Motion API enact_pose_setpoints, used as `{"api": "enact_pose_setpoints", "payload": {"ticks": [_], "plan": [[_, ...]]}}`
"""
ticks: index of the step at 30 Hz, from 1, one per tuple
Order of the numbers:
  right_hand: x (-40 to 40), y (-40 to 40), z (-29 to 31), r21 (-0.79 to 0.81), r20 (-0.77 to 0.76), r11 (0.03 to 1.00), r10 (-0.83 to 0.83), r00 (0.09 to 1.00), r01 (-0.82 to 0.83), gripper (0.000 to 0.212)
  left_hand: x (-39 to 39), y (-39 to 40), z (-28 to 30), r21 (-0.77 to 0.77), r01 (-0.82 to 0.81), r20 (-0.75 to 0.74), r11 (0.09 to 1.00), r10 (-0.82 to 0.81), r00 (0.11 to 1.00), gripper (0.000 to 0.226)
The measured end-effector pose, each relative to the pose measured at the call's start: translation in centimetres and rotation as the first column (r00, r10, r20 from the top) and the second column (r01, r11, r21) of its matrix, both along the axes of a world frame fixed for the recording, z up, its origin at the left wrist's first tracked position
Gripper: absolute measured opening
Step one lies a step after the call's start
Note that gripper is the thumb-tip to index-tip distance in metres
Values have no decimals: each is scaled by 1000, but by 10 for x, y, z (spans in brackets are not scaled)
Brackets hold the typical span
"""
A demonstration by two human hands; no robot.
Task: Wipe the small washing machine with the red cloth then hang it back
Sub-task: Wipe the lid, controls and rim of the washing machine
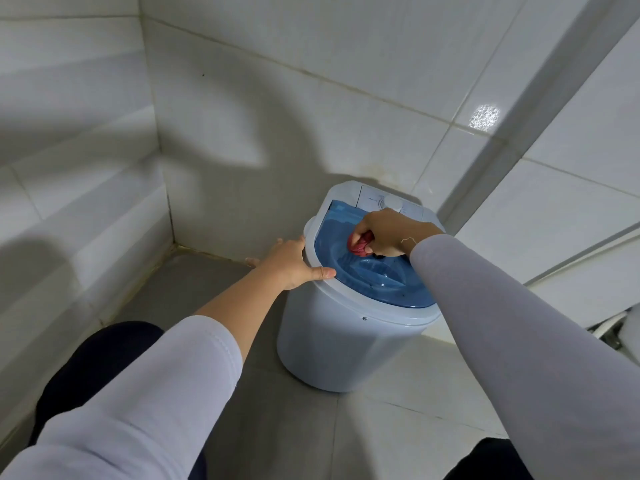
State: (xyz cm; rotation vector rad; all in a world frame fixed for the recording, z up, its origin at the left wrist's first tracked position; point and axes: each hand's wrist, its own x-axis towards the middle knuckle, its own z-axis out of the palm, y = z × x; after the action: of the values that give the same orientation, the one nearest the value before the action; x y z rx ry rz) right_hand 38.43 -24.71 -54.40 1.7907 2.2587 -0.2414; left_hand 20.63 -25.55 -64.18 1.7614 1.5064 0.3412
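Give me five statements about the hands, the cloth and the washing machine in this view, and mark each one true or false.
1. The right hand grips the bunched red cloth against the blue lid. True.
2. The left hand lies flat on the floor. False: it holds the washing machine at its white rim, thumb on top.
3. The lid is lifted open. False: it is down, and the cloth is on it.
4. The machine stands on the tiled floor near a corner of the tiled walls. True.
5. The cloth hangs on a wall hook. False: it is in the right hand.
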Motion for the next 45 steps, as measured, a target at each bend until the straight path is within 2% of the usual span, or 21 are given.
{"api": "enact_pose_setpoints", "payload": {"ticks": [5,13,15,22,25,30,32,34,37,41,45], "plan": [[24,-14,1,10,1,999,-32,999,32,36,1,6,-7,0,-14,-2,1000,14,1000,142],[68,-43,-1,24,39,997,-80,996,79,41,0,4,-5,12,-1,32,1000,1,999,117],[78,-50,-1,22,41,996,-92,995,92,40,-1,4,-3,11,-8,34,1000,8,999,116],[94,-67,-2,29,24,990,-142,990,141,37,2,-2,5,22,7,57,1000,-8,998,86],[101,-70,-3,22,33,984,-179,983,178,36,4,-2,3,35,4,53,999,-6,999,84],[101,-68,13,-27,114,975,-218,969,222,28,2,-6,1,22,-23,65,999,21,998,94],[91,-60,22,-9,65,974,-224,972,225,25,3,-10,2,31,-27,81,999,25,996,89],[72,-49,31,5,0,980,-201,980,201,25,2,-13,-1,21,-19,100,1000,17,995,84],[29,-33,38,45,-59,995,-89,994,92,26,2,-10,-9,41,-35,70,999,32,997,108],[-28,-13,26,52,-92,998,49,995,-44,27,2,-6,-16,62,-30,29,998,29,999,121],[-62,-2,6,46,-93,990,138,986,-135,31,5,-17,-6,81,-50,-21,995,52,998,103]]}}
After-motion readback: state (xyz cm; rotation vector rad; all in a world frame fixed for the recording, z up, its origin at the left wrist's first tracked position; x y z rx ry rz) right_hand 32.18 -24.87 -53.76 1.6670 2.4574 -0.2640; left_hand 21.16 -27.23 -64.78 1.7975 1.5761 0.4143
